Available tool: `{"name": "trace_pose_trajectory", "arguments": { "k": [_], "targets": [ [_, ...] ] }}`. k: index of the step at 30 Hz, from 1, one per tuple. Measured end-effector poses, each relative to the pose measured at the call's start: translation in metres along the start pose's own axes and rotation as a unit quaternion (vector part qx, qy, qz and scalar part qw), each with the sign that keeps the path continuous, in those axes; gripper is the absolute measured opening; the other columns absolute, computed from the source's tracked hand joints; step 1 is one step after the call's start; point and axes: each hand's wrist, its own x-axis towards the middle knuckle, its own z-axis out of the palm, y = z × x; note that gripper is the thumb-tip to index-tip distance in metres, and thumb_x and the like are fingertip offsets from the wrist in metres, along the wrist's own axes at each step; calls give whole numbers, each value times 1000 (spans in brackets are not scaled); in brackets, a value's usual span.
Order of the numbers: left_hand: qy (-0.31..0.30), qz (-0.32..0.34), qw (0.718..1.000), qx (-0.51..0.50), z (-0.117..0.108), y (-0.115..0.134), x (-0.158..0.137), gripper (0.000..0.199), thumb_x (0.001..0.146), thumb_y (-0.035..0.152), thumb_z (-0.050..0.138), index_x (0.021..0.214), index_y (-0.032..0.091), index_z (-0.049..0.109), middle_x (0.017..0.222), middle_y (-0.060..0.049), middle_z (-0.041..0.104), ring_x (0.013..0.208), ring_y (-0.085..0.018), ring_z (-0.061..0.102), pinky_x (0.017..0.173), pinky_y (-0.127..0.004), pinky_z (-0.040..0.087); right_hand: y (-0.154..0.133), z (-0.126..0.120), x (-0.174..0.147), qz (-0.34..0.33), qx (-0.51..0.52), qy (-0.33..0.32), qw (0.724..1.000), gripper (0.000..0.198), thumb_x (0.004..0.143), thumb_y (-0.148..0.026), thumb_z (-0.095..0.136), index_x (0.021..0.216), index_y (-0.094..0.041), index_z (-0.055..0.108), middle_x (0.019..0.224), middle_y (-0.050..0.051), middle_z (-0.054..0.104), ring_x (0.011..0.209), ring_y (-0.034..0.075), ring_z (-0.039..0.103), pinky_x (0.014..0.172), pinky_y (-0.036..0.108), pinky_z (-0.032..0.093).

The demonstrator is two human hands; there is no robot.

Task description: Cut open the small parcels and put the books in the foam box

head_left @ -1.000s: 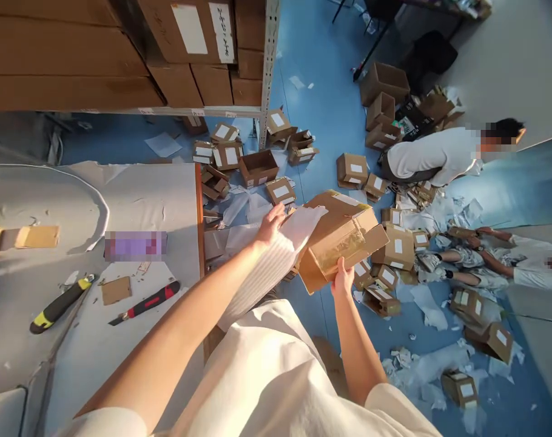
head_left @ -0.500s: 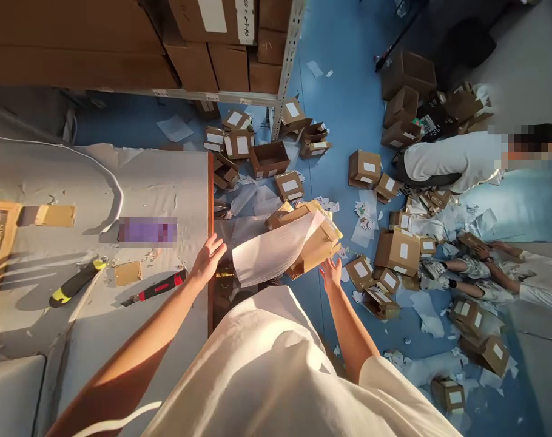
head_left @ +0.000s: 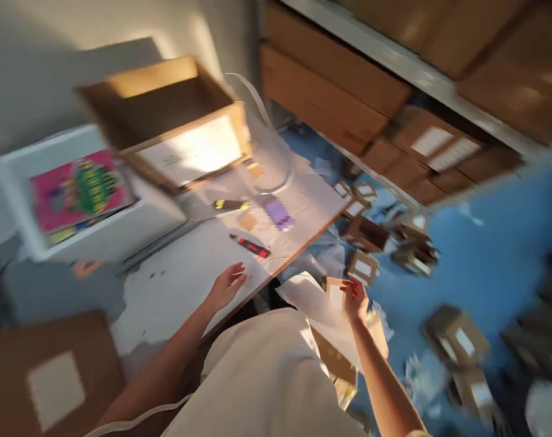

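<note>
Over the near edge of the white-covered table (head_left: 176, 297), my left hand (head_left: 225, 285) is open with nothing in it. A red-and-black utility knife (head_left: 253, 247) lies just beyond its fingertips. Further back are a yellow-and-black utility knife (head_left: 230, 205) and a purple item (head_left: 278, 213), blurred out. My right hand (head_left: 356, 298) hangs open beyond the table edge, fingers apart, in front of a cardboard box with a white label (head_left: 335, 291). Below it a white foam sheet (head_left: 310, 300) drapes over cardboard boxes; whether the hand touches any of these I cannot tell.
A large open carton (head_left: 221, 118) and a white bin (head_left: 153, 227) holding a pink-and-green package (head_left: 82, 188) stand at the table's back left. A brown box (head_left: 12, 376) sits at lower left. Shelving (head_left: 394, 48) with cartons rises at upper right. Boxes and scraps litter the blue floor (head_left: 467, 261).
The view has swung left, bringing the open carton and white bin into sight and taking the other people out of it. My right hand has risen; my left hand is now over the table.
</note>
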Motion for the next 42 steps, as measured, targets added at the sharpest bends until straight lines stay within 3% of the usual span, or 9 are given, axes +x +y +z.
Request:
{"name": "trace_pose_trajectory", "arguments": {
  "k": [3,6,9,14,18,22,30,36,42],
  "targets": [
    [203,-49,976,-58,-48,-27,-52,32,91,37,54,119,21,57,123,-9,57,104,-19,59,88,-40,52,-70,72,55,-93,-60,-135,985,36,74,-53,56,103,-31,58,97,12,68,78,29,69,82,53,51],
    [381,-91,915,-99,-87,-60,-112,32,91,37,54,119,21,57,124,-9,57,105,-19,59,88,-41,52,-146,188,59,-191,-70,-289,935,33,74,-52,63,102,-35,61,97,12,68,84,30,67,86,54,49],
    [532,-114,830,-124,-109,-93,-168,42,90,39,53,130,27,46,133,-10,49,120,-22,51,99,-42,46,-210,304,-7,-276,-67,-506,815,32,73,-51,67,98,-32,66,95,12,68,86,32,66,86,54,48],
    [769,-177,586,-187,-144,-146,-236,78,80,53,61,140,21,22,149,-18,28,138,-25,33,114,-44,30,-258,449,-191,-345,-95,-712,605,57,62,-50,80,111,-26,66,120,10,64,119,34,54,107,57,33],
    [684,-156,617,-355,-189,-170,-256,55,88,53,45,136,31,28,151,-9,33,138,-22,36,109,-45,38,-255,535,-323,-341,-89,-777,521,95,59,-62,77,140,-23,45,151,10,36,145,34,18,119,54,9],
    [643,-118,643,-400,-212,-173,-256,55,88,48,47,138,41,26,152,-1,35,136,-20,40,95,-37,51,-241,587,-393,-298,-75,-796,521,92,71,-64,67,145,-20,36,150,10,36,144,32,21,118,54,10],
    [622,-114,680,-370,-214,-181,-272,62,87,47,50,143,42,25,147,1,43,134,-19,44,100,-34,49,-233,558,-373,-272,-74,-751,597,56,75,-46,67,121,-18,53,118,8,63,108,23,58,100,45,43],
    [606,-30,696,-384,-227,-186,-260,67,75,46,68,136,30,46,139,-5,52,131,-22,46,110,-34,38,-252,459,-294,-266,-25,-674,689,39,74,-44,68,105,-21,59,112,7,65,101,20,60,94,41,47],
    [476,11,803,-357,-236,-146,-205,70,66,44,75,131,25,54,124,-6,64,118,-26,57,105,-39,43,-250,341,-192,-267,-8,-549,792,41,70,-37,74,106,-23,59,116,6,63,103,20,59,93,41,49]
  ]
}}
